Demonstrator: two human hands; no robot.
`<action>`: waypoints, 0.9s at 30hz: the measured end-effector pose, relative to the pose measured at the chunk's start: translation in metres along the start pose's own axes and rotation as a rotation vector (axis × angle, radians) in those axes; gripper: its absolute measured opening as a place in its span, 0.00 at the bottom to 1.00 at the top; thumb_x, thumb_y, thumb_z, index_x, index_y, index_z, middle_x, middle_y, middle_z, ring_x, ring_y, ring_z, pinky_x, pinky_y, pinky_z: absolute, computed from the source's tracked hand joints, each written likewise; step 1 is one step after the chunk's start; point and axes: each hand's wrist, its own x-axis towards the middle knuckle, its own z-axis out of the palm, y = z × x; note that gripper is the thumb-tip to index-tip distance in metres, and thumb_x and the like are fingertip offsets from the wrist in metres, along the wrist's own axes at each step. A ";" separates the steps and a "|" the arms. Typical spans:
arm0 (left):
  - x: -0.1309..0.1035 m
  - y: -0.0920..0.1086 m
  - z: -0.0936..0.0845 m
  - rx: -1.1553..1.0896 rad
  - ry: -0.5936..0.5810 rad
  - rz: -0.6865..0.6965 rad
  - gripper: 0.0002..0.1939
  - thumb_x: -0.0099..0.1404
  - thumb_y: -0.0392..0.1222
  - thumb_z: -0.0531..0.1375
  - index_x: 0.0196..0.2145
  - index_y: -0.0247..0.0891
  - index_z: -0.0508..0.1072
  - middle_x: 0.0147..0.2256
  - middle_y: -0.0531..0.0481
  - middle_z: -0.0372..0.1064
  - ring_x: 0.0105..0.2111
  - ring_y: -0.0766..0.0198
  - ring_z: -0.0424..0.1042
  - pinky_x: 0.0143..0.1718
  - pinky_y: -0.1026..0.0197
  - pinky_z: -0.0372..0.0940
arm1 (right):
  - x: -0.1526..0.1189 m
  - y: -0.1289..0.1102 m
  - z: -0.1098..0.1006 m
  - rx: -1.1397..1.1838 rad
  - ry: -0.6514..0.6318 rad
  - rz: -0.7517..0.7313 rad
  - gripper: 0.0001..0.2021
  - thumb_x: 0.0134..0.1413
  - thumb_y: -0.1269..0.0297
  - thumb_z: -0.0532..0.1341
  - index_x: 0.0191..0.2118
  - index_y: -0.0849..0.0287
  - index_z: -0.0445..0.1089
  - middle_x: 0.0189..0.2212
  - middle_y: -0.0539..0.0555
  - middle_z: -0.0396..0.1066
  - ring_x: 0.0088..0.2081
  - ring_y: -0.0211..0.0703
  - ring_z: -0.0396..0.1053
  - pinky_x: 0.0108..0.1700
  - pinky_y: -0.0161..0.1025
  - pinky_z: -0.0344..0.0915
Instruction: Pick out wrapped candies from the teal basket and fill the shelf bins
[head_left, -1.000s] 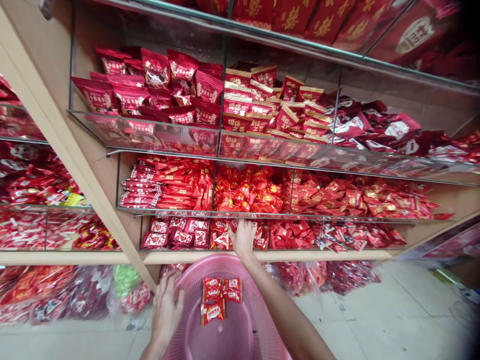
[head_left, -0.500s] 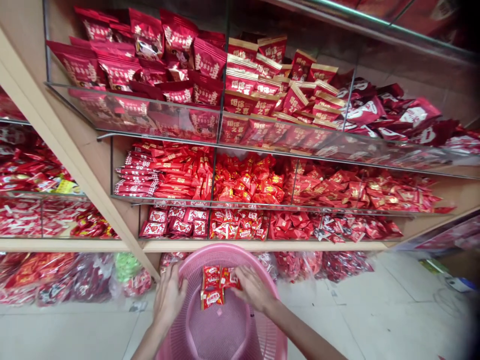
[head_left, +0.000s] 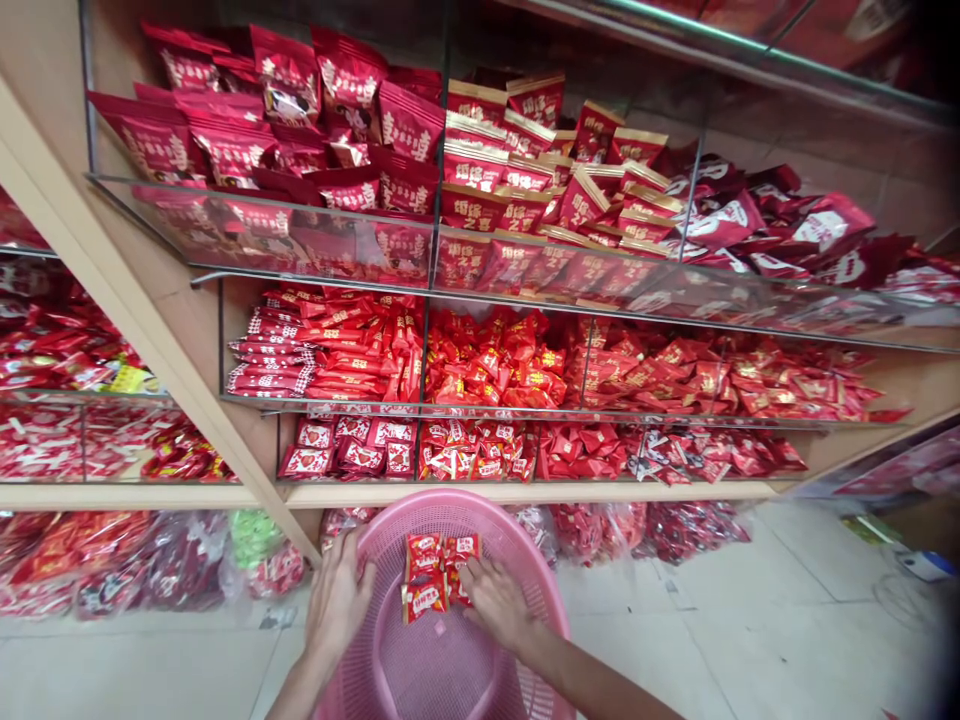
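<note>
In the head view, a pink perforated plastic basket (head_left: 420, 505) stands below the shelves. Small red candy packets (head_left: 424, 597) with gold and white print lie together on a raised part inside it. My left hand (head_left: 339, 590) rests at the basket's left rim, its fingers stretched and its thumb apart. Over the basket's right part, my right hand (head_left: 496, 603) has its fingertips on a red candy packet (head_left: 457, 586) at the group's lower right. That packet is partly hidden beneath the fingers.
Ahead rise wooden shelves (head_left: 525, 491) with clear fronts, filled with red and dark-red candy packets (head_left: 352, 75). Bulging plastic bags (head_left: 187, 560) sit on the floor beneath them. A slanting wooden upright (head_left: 157, 270) divides the shelving at left. Pale floor tiles (head_left: 720, 630) extend to the right.
My right hand has shifted slightly down and toward me. The upper right packet in the basket is now uncovered, and another packet lies under my fingertips below it. My left hand stays put.
</note>
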 end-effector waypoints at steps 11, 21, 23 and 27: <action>0.000 -0.004 0.003 0.016 -0.021 0.006 0.20 0.59 0.38 0.49 0.50 0.40 0.61 0.47 0.46 0.63 0.49 0.57 0.63 0.49 0.52 0.60 | 0.013 0.015 -0.044 0.057 0.196 -0.003 0.08 0.55 0.61 0.56 0.37 0.60 0.65 0.36 0.54 0.69 0.38 0.45 0.67 0.40 0.40 0.64; -0.001 -0.001 0.001 0.055 -0.043 0.008 0.19 0.61 0.39 0.47 0.50 0.39 0.61 0.47 0.45 0.63 0.48 0.57 0.63 0.48 0.52 0.59 | 0.066 0.097 -0.161 -0.148 0.490 0.222 0.09 0.56 0.66 0.55 0.42 0.60 0.61 0.40 0.58 0.66 0.41 0.46 0.63 0.41 0.39 0.60; -0.001 -0.002 0.002 0.054 -0.036 0.005 0.19 0.60 0.39 0.48 0.50 0.39 0.61 0.47 0.45 0.63 0.48 0.57 0.64 0.49 0.52 0.59 | 0.069 0.100 -0.165 -0.181 0.432 0.230 0.10 0.55 0.67 0.56 0.43 0.61 0.60 0.40 0.59 0.67 0.42 0.46 0.64 0.42 0.39 0.60; -0.002 -0.001 0.003 0.063 -0.035 0.003 0.20 0.60 0.39 0.48 0.51 0.39 0.61 0.48 0.44 0.63 0.49 0.56 0.63 0.50 0.51 0.58 | 0.077 0.097 -0.164 -0.236 0.367 0.266 0.14 0.55 0.69 0.55 0.47 0.64 0.58 0.40 0.61 0.68 0.42 0.48 0.65 0.41 0.39 0.61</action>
